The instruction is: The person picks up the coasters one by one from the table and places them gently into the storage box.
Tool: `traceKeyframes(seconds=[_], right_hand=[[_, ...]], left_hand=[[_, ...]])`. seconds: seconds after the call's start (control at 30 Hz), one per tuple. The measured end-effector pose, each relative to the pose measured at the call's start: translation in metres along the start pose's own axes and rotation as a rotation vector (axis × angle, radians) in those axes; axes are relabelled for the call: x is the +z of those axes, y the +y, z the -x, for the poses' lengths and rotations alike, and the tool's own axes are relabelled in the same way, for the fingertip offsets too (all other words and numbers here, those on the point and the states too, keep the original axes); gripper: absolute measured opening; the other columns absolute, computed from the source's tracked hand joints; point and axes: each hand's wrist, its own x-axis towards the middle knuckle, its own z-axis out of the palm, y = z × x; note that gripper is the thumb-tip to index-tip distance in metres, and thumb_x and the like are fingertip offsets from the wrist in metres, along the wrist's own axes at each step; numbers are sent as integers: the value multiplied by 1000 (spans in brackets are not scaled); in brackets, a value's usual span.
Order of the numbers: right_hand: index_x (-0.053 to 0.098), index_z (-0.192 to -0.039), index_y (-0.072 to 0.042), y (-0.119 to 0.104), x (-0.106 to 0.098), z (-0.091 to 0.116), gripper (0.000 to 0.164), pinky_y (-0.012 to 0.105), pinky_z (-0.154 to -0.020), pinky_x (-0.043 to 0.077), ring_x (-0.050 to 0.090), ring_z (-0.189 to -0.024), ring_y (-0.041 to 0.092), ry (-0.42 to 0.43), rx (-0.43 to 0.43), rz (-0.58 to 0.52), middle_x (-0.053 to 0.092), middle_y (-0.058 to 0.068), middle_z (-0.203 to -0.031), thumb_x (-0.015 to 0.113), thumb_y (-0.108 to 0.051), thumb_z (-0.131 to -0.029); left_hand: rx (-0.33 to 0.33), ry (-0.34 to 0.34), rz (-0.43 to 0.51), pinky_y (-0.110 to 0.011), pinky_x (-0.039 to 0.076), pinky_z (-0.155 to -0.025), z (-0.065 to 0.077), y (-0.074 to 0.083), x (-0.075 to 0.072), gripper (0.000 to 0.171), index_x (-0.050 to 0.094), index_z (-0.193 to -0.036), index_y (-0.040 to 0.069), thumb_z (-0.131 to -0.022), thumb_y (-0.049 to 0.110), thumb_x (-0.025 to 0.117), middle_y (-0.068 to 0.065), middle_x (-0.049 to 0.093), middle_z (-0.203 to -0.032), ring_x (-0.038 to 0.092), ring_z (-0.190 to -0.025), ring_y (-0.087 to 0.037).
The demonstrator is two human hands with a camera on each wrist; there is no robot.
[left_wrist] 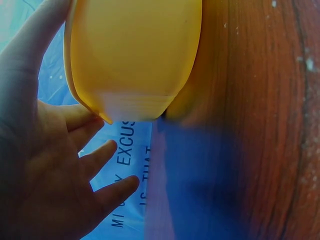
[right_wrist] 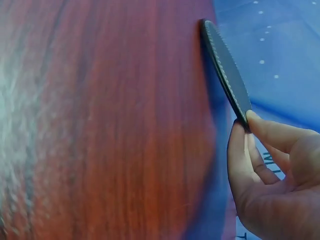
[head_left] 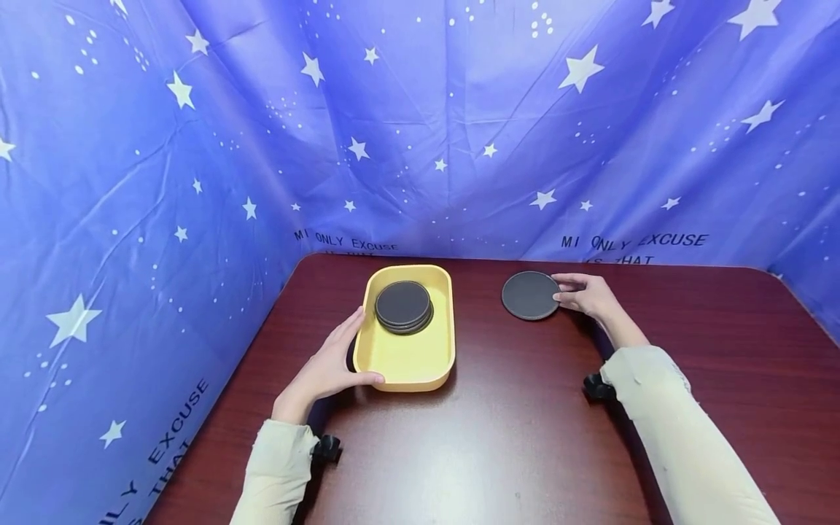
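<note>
A round black coaster (head_left: 529, 295) with light stitching along its edge is at the right of the table. My right hand (head_left: 586, 294) pinches its right edge between thumb and fingers. In the right wrist view the coaster (right_wrist: 227, 70) appears nearly edge-on, held by the fingertips of the right hand (right_wrist: 272, 170). At the left stands a shallow yellow tray (head_left: 407, 361), with a stack of similar black coasters (head_left: 403, 304) in its far part. My left hand (head_left: 328, 363) rests against the tray's left side and near corner. Its fingers are straight and spread in the left wrist view.
Both things lie on a glossy dark red wooden table (head_left: 499, 430). Blue curtains (head_left: 420, 131) with white stars and lettering hang behind it and along its left side. Each wrist wears a small black device, the left one (head_left: 327, 448) at the sleeve's cuff.
</note>
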Motion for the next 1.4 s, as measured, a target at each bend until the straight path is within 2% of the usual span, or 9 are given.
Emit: traceKeyframes(seconds=[0.1, 0.23, 0.37, 0.6, 1.1, 1.4], right_hand=[[48, -144, 6, -3, -1, 3, 58, 19, -75, 59, 65, -77, -4, 5, 37, -116, 65, -12, -85, 68, 4, -90], [54, -141, -1, -5, 1, 5, 54, 19, -75, 60, 67, -76, -2, 13, 48, -194, 67, -14, -81, 69, 4, -89], [49, -144, 2, -6, 4, 6, 57, 18, -74, 59, 67, -75, -2, 15, 61, -246, 68, -14, -80, 67, 5, -90], [38, -149, 6, -7, 10, 11, 59, 17, -73, 59, 68, -74, -4, 24, 86, -270, 68, -15, -81, 60, 6, -94], [37, -149, 8, -18, 23, 12, 58, 16, -73, 58, 67, -75, -5, 47, 83, -274, 67, -15, -81, 59, 5, -95], [35, -149, 11, -26, 30, 9, 60, 16, -74, 58, 65, -76, -6, 34, 60, -270, 66, -15, -82, 60, 6, -94]], left_hand=[[2, -4, 2, -61, 26, -119, 0, 0, 0, 121, 20, -160, 9, -68, 51, 87, -6, 17, -169, 19, -154, -36], [8, 6, -3, -62, 27, -118, 1, 0, 0, 120, 22, -159, 9, -68, 50, 87, -6, 18, -168, 20, -153, -37], [10, 12, 1, -62, 27, -119, 1, -1, 1, 120, 21, -160, 9, -68, 50, 87, -5, 18, -168, 20, -153, -36], [4, 2, 8, -61, 27, -119, 5, -1, 4, 121, 21, -160, 10, -68, 51, 87, -5, 18, -168, 20, -153, -36], [27, 19, 3, -64, 28, -117, 6, -2, 2, 119, 23, -159, 7, -68, 51, 87, -8, 20, -168, 22, -151, -42], [18, 8, 5, -62, 27, -119, 2, -1, 1, 121, 21, -159, 8, -68, 51, 87, -6, 18, -168, 20, -153, -37]])
